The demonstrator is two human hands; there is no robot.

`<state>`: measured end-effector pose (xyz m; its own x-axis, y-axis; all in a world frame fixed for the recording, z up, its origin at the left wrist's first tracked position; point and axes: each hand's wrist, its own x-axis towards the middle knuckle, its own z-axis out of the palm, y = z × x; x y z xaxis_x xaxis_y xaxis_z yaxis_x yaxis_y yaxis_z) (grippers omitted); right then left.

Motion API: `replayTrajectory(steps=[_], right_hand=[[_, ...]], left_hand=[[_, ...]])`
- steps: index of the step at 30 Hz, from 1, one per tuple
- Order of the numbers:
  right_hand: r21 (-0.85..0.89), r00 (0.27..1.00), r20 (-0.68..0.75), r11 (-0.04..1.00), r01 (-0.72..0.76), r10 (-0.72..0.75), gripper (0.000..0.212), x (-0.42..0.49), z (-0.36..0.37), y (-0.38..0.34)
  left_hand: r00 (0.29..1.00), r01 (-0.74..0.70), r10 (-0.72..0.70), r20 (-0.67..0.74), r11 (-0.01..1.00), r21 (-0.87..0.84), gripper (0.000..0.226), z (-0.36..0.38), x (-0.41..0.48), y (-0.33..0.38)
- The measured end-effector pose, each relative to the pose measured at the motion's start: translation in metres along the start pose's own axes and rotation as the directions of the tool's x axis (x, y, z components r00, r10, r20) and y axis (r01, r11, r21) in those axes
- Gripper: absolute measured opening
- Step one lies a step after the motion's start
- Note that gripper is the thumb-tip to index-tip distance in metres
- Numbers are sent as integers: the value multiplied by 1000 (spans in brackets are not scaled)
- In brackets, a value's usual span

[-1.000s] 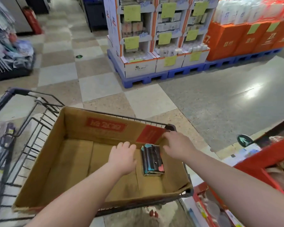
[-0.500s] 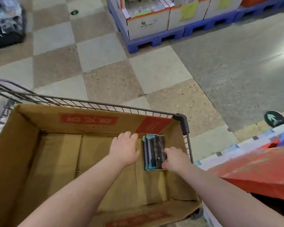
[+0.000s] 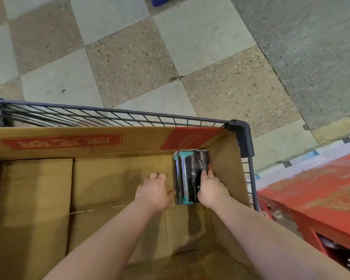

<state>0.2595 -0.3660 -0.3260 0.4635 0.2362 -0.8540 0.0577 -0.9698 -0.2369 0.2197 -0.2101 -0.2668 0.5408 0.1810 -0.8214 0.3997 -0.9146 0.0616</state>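
Observation:
A black and teal package (image 3: pixel 187 174) lies flat on the floor of an open cardboard box (image 3: pixel 79 147), close to the box's far right corner. The box sits inside a wire shopping cart (image 3: pixel 129 116). My right hand (image 3: pixel 210 188) rests on top of the package's right half, fingers laid along it. My left hand (image 3: pixel 154 191) is on the box floor just left of the package, its thumb side against the package's left edge. Both forearms reach in from the near side.
The box otherwise holds only its folded bottom flaps. A red display stand (image 3: pixel 321 199) stands close to the cart's right side. Beyond the cart's far rail is checkered tile floor (image 3: pixel 129 57), with grey floor at the upper right.
My right hand left the box's far rim and came down onto the package. The package slid toward the far right corner. The view tilted down, and the shelves dropped out of sight.

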Motion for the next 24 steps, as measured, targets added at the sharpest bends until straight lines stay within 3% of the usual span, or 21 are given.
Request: replayTrajectory(steps=[7, 13, 17, 21, 24], right_hand=[[3, 1000, 2, 1000, 25, -25, 97, 2, 34, -3], [108, 980, -6, 974, 198, -199, 79, -13, 53, -24], [343, 975, -126, 914, 217, -184, 66, -9, 43, -19], [352, 951, -111, 883, 310, -289, 60, -11, 37, -15], [394, 973, -139, 891, 223, -182, 64, -1, 44, -10]], left_hand=[[985, 157, -131, 108, 946, -285, 70, 24, 26, -5], [951, 307, -251, 181, 694, -651, 57, 43, 33, -16], [925, 366, -318, 207, 605, -707, 58, 48, 31, -27], [926, 364, -324, 192, 642, -675, 80, 56, 34, -37], [928, 342, -334, 166, 582, -737, 67, 57, 30, -46]])
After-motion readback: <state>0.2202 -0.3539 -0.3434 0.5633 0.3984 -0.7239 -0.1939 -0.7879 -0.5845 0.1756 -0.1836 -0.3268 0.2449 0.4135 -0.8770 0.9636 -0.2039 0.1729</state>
